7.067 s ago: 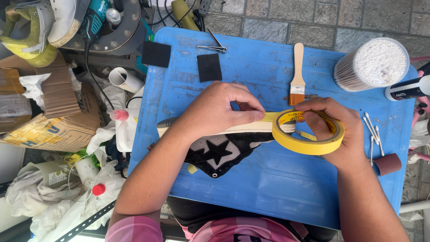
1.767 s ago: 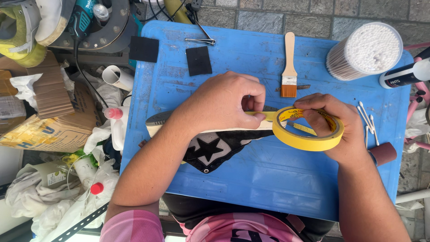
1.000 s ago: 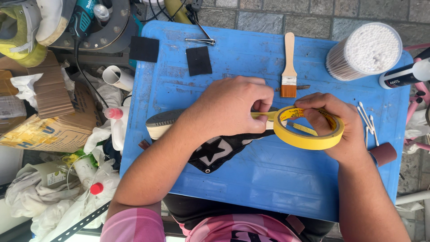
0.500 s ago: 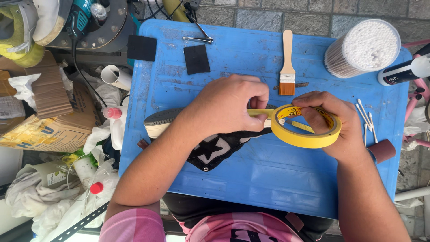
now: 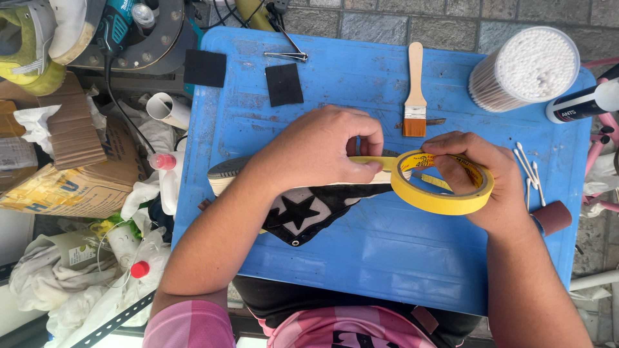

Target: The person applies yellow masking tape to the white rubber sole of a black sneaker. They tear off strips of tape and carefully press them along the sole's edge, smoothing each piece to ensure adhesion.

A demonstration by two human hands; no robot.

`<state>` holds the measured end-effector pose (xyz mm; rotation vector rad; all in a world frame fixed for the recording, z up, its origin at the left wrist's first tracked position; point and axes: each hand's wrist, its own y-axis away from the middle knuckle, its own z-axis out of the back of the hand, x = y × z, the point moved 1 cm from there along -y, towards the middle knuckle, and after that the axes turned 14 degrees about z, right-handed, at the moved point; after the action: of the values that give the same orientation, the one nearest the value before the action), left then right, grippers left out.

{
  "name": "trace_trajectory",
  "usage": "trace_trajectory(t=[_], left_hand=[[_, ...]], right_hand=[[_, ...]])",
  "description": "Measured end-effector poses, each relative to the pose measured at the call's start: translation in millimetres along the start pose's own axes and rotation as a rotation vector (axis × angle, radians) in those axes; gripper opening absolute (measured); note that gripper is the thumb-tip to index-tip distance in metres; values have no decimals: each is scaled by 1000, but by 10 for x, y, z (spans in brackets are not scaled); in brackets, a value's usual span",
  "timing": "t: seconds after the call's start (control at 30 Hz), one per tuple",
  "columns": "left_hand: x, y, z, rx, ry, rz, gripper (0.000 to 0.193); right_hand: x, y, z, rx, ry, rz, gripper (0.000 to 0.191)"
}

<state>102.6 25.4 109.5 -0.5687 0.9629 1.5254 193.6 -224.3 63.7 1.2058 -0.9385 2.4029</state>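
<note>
A black canvas shoe (image 5: pixel 303 209) with white stars and a pale rubber sole lies on its side on the blue table (image 5: pixel 361 270). My left hand (image 5: pixel 319 148) presses down on the shoe's sole edge and pinches the free end of yellow masking tape against it. My right hand (image 5: pixel 480 183) holds the yellow tape roll (image 5: pixel 442 183) just right of the shoe, fingers through its core, with a short strip stretched between roll and sole.
A wooden paintbrush (image 5: pixel 414 90), two black square pads (image 5: pixel 284 84), metal tweezers (image 5: pixel 287 56) and a tub of cotton swabs (image 5: pixel 525 67) sit along the far edge. Loose swabs (image 5: pixel 530 171) and a brown sanding drum (image 5: pixel 553 217) lie at right. Cardboard, bottles and rags crowd the floor at left.
The shoe has tilted and slid slightly left under my left hand. The tape roll stays close to the sole, and my left thumb now pins the strip to the sole edge.
</note>
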Motion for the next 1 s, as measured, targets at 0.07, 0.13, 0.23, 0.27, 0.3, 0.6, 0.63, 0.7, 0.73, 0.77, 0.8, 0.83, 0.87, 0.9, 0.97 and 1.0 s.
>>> trace_trajectory(t=[0.07, 0.13, 0.23, 0.27, 0.3, 0.6, 0.63, 0.7, 0.73, 0.77, 0.8, 0.83, 0.87, 0.9, 0.97, 1.0], left_hand=[[22, 11, 67, 38, 65, -25, 28], [77, 37, 183, 83, 186, -35, 41], [109, 26, 209, 80, 282, -68, 32], [112, 22, 192, 62, 251, -72, 30], [112, 26, 164, 42, 219, -77, 27], [150, 32, 130, 104, 196, -126, 24], [170, 50, 179, 117, 193, -148, 26], [213, 80, 262, 151, 193, -107, 27], [229, 94, 282, 170, 195, -85, 28], [238, 107, 287, 166, 188, -82, 28], [248, 114, 293, 160, 181, -79, 29], [253, 119, 297, 154, 174, -76, 29], [257, 120, 296, 161, 181, -68, 30], [259, 119, 296, 166, 188, -60, 31], [259, 120, 305, 168, 198, -65, 32], [255, 120, 305, 167, 199, -79, 32]], right_hand=[[7, -6, -3, 0, 10, -1, 13], [21, 6, -13, -6, 12, -1, 13], [22, 10, -24, -12, -6, -9, 13], [23, 13, -22, -12, -5, -11, 13], [21, 13, -21, -11, -3, -10, 13], [14, 8, -14, 0, 28, 1, 14], [17, 12, -14, -2, 25, -4, 14], [15, 8, -10, -4, 19, -2, 13], [18, 11, -9, -3, 15, -4, 13], [21, 16, -10, -5, 12, -7, 13], [17, 12, -13, -5, 9, -8, 14], [15, 8, -15, -6, 5, -8, 14], [17, 10, -16, -7, 11, -12, 14], [19, 11, -15, -6, 17, -14, 14], [17, 5, -15, -6, 23, -15, 14], [19, 6, -16, -7, 24, -15, 14]])
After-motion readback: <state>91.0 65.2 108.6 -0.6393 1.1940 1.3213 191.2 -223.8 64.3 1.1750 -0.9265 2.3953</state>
